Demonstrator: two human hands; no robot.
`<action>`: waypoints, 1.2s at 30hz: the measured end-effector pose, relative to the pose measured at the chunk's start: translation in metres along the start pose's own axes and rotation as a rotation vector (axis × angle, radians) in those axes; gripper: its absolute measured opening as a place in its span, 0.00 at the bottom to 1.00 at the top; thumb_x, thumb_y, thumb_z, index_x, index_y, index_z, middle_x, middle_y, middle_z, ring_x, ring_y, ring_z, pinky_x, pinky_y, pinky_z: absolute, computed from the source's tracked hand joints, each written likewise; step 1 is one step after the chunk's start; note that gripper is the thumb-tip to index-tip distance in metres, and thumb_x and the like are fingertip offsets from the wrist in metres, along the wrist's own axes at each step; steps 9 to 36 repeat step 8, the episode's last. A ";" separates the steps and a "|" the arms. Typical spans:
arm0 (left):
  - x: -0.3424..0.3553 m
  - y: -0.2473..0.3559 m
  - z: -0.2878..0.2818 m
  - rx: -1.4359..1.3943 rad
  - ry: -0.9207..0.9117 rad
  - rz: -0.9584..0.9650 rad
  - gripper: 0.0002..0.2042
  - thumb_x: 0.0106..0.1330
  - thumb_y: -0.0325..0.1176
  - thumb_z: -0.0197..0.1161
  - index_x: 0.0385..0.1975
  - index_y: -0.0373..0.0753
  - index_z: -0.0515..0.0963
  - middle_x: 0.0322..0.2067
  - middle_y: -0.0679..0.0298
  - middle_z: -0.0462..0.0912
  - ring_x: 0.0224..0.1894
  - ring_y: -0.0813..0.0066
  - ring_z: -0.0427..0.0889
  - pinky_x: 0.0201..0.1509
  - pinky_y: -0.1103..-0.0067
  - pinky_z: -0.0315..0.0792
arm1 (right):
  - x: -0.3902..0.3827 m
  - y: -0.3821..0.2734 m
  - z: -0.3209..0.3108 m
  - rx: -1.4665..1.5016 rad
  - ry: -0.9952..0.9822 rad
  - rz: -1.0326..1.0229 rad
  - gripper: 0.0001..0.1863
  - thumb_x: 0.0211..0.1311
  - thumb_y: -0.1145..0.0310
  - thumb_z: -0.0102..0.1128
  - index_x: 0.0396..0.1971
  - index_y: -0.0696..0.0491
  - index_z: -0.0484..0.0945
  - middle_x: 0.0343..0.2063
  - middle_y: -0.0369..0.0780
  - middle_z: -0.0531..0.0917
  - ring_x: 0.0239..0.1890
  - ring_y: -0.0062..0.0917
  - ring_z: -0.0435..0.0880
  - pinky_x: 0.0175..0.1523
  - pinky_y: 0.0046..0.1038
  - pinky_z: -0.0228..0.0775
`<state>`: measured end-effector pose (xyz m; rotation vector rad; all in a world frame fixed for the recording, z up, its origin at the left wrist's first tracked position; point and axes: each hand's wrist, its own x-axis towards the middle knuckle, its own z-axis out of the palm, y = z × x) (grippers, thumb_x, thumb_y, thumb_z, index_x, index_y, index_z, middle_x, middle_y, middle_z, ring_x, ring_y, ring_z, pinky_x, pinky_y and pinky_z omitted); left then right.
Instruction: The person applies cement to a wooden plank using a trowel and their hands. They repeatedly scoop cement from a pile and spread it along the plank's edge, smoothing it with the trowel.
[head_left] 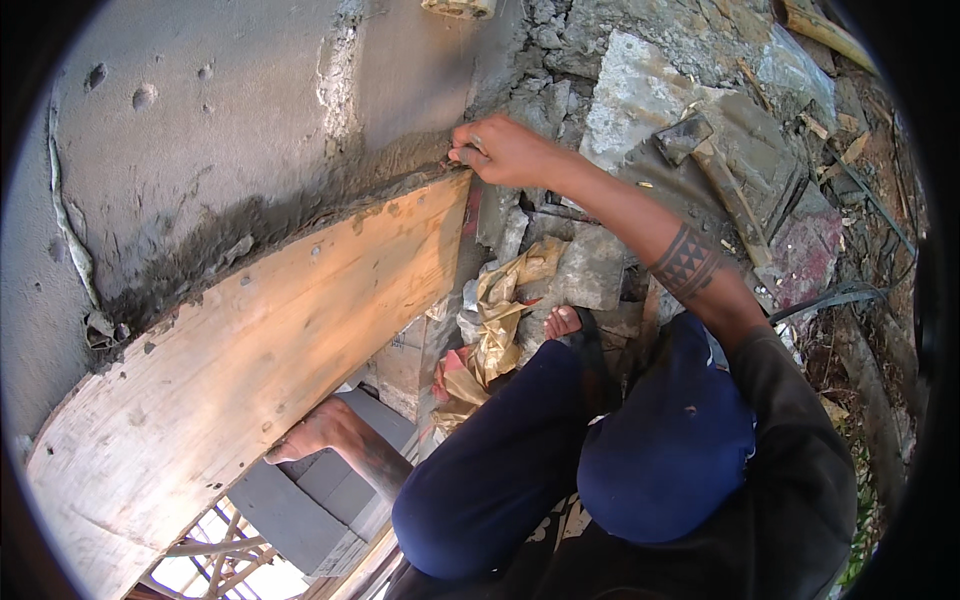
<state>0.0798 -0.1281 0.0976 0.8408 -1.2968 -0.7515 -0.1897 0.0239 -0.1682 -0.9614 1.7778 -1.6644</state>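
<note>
A long plywood board [290,300] leans along the foot of a rendered grey wall [230,90], with wet mortar [200,245] smeared along its upper edge. My left hand [318,430] grips the board's lower edge; its fingers are partly hidden by the wood. At the board's far right corner, my right hand [508,150] is closed with thumb and fingers pinched together against the mortar line. Whatever lies between those fingers is too small to make out.
Right of the board lie broken concrete pieces [590,265] and a crumpled gold wrapper [505,300]. A hammer [730,190] with a wooden handle rests on the rubble. Grey blocks [300,500] and wooden poles [225,550] show below the board. My foot [563,322] stands among the debris.
</note>
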 end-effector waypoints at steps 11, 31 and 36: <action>-0.012 0.008 0.013 -0.016 0.013 -0.061 0.38 0.67 0.60 0.40 0.70 0.39 0.65 0.69 0.52 0.66 0.72 0.51 0.68 0.71 0.50 0.69 | 0.001 -0.007 0.005 -0.037 -0.120 -0.008 0.11 0.70 0.68 0.60 0.36 0.62 0.82 0.28 0.55 0.83 0.37 0.53 0.83 0.42 0.49 0.71; -0.012 0.008 0.013 -0.016 0.013 -0.061 0.38 0.67 0.60 0.40 0.70 0.39 0.65 0.69 0.52 0.66 0.72 0.51 0.68 0.71 0.50 0.69 | 0.001 -0.007 0.005 -0.037 -0.120 -0.008 0.11 0.70 0.68 0.60 0.36 0.62 0.82 0.28 0.55 0.83 0.37 0.53 0.83 0.42 0.49 0.71; -0.012 0.008 0.013 -0.016 0.013 -0.061 0.38 0.67 0.60 0.40 0.70 0.39 0.65 0.69 0.52 0.66 0.72 0.51 0.68 0.71 0.50 0.69 | 0.001 -0.007 0.005 -0.037 -0.120 -0.008 0.11 0.70 0.68 0.60 0.36 0.62 0.82 0.28 0.55 0.83 0.37 0.53 0.83 0.42 0.49 0.71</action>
